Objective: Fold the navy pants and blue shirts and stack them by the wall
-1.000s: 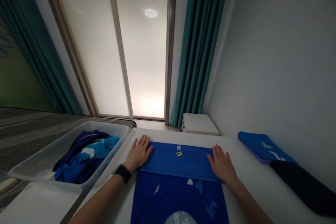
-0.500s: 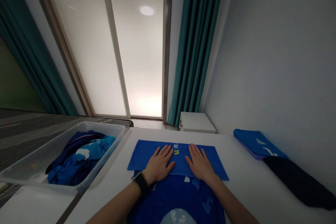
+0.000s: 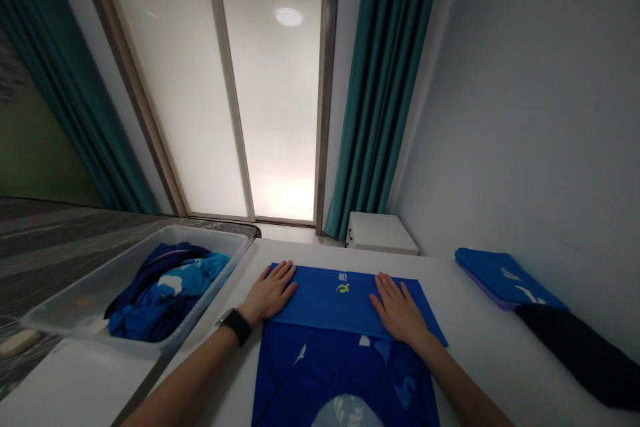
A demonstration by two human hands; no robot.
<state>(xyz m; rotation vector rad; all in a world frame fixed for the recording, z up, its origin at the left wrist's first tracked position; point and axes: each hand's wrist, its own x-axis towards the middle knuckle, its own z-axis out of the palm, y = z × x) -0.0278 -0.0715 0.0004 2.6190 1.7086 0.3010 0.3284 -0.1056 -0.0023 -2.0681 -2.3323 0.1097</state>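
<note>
Left hand (image 3: 270, 293) and right hand (image 3: 399, 312): fingers near straight, slightly spread, gripping nothing, flat on blue garment's (image 3: 345, 363) folded band (image 3: 325, 297); band's long axis runs left-right, garment body extends toward wearer, on white table (image 3: 483, 340); palms down, fingertips pointing away, arms angling in from below, black watch (image 3: 236, 327) on left wrist

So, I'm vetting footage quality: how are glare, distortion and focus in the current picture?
Head view, glare: the right door panel is brightest low down, with a round light above, the wall dim; head view, distortion: left curtain slants, perhaps from a wide lens; head view, focus: left hand and right hand look fairly sharp.
</note>
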